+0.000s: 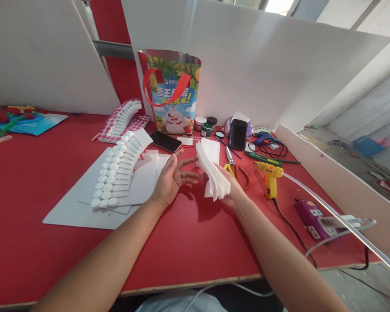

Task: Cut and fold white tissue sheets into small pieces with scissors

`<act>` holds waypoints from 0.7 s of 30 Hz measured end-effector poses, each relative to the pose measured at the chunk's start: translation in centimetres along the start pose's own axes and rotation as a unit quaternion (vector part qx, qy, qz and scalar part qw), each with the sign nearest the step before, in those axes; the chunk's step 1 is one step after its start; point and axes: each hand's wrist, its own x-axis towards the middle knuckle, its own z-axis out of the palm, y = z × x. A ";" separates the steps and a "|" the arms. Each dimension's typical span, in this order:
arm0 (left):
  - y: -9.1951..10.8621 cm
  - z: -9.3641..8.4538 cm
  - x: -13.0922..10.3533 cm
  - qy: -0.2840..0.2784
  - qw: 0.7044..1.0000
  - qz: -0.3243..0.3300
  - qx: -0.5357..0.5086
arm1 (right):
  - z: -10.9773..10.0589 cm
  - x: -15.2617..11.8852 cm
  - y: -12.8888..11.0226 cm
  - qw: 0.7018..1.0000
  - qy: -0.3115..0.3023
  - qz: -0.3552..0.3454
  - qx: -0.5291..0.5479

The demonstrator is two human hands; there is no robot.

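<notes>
My right hand (230, 184) grips a stack of thin white tissue sheets (212, 173), its layers fanning apart at the lower end. Just left of the stack is my left hand (174, 175), fingers spread and holding nothing. A curved white model (117, 167), edged with rolled white rosettes, rests on white boards (74, 201) to the left. Beyond the tissue lies a white sheet (211, 147) on the red table. Scissors (234, 167) with yellow and orange handles lie close behind my right hand.
A yellow glue gun (269, 175) with a long clear stick and a purple packet (315, 219) are on the right. A colourful bag (173, 95) stands at the back beside paint jars (206, 129). A phone (165, 141) lies before it; a pink-and-white model (121, 121) sits back left.
</notes>
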 end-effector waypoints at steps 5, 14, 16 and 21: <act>-0.2 0.0 -0.1 -0.009 1.000 0.006 0.029 | -0.1 0.3 0.6 1.000 -0.013 0.014 0.009; -0.5 0.7 -0.5 0.034 0.995 -0.030 0.084 | 0.6 0.3 1.7 0.998 -0.044 0.049 0.024; -0.4 0.8 -0.7 0.021 0.995 -0.036 0.088 | 0.7 0.1 1.7 0.994 -0.078 0.067 0.040; -0.6 0.5 -0.7 0.015 0.995 -0.042 0.092 | 1.1 -0.4 1.5 0.995 -0.081 0.039 0.036</act>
